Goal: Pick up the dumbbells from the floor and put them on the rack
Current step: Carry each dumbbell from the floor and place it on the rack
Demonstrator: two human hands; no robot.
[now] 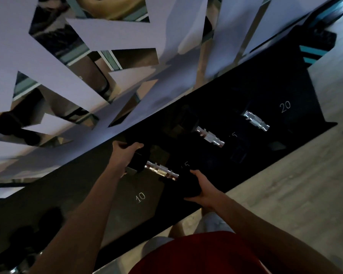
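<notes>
Three dumbbells [161, 171], one rack [265, 91], two hands [125, 155] — perhaps a fourth dumbbell, dim, lower left

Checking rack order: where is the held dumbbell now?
Head view, centre: dumbbell at the rack, left hand and right hand gripping its ends, above the 10 mark.

black rack [255, 91], seemingly black dumbbell [160, 171] with silver handle.
</notes>
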